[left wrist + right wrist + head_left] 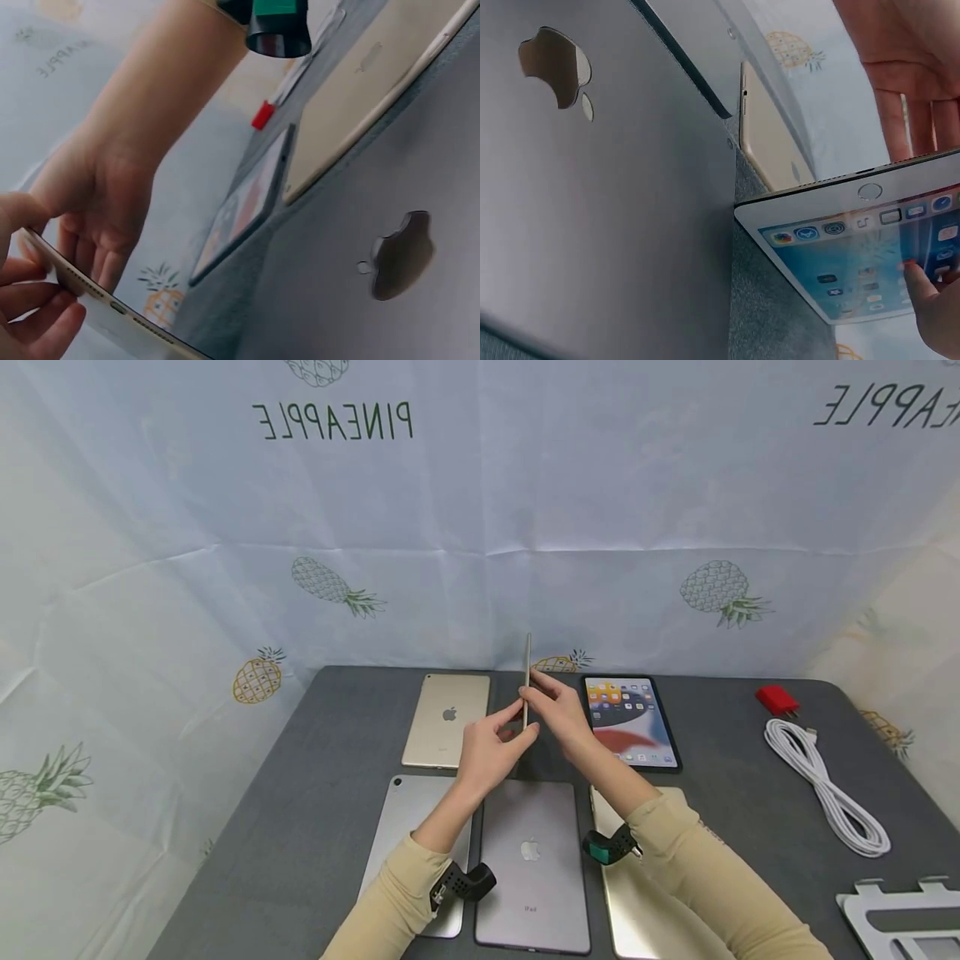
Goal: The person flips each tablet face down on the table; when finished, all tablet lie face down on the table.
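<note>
A thin tablet (528,656) stands on edge between both hands, seen nearly side-on in the head view. The left hand (491,747) pinches its lower edge, thumb on one side and fingers on the other. Higher up, the right hand (562,714) holds it near the middle. In the right wrist view the tablet (810,217) shows a lit screen with app icons, a white border and a round home button; a fingertip of the right hand (937,311) touches the screen. Its edge (116,306) with a charging port faces the left wrist camera.
Several tablets lie around: gold (431,731), a black-rimmed one with lit screen (630,727), silver (397,827), grey (528,885) and gold (630,902) under the right arm. Rightward are a red charger (777,699), a coiled white cable (825,793) and a metal stand (870,927).
</note>
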Tool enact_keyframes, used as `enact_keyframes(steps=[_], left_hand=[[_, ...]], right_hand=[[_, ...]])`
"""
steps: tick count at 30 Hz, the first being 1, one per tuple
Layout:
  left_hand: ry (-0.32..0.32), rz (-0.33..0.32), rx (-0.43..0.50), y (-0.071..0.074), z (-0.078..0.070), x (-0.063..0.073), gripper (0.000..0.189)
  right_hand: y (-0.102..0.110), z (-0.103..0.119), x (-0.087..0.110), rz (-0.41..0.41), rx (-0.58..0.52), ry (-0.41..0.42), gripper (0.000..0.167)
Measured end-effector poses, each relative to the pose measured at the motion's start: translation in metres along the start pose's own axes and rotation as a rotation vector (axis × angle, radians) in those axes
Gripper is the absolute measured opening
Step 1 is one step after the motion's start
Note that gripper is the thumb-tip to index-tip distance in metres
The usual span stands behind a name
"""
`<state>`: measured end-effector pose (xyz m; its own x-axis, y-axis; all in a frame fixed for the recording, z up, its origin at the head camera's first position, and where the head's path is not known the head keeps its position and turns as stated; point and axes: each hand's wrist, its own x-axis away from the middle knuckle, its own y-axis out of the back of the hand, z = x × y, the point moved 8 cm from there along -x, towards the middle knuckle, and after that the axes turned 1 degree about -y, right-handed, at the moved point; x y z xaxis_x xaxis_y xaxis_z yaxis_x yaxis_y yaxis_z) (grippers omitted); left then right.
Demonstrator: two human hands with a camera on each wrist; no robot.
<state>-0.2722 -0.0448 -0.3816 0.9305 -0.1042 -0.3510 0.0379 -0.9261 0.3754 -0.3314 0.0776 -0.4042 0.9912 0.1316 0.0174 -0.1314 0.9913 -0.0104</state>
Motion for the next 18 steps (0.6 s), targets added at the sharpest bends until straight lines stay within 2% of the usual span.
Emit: enact_keyframes(steps=[4,11,14,18], left_hand=[[0.046,0.014,0.073,-0.005,0.007,0.005,0.047],[0.095,0.049,0.135,-0.010,0.020,0.013,0.051],[0.132,0.082,0.138,-0.014,0.026,0.016,0.054],[0.198,0.154,0.084,-0.019,0.035,0.019,0.064]], right_hand=[[0.003,-0.001,0.001,0.028,-0.003,-0.014,0.059],[0.004,-0.003,0.002,0.048,-0.004,-0.025,0.060],[0.005,-0.002,0.004,0.042,-0.004,-0.027,0.060],[0.007,-0.001,0.006,0.029,-0.008,-0.010,0.060]])
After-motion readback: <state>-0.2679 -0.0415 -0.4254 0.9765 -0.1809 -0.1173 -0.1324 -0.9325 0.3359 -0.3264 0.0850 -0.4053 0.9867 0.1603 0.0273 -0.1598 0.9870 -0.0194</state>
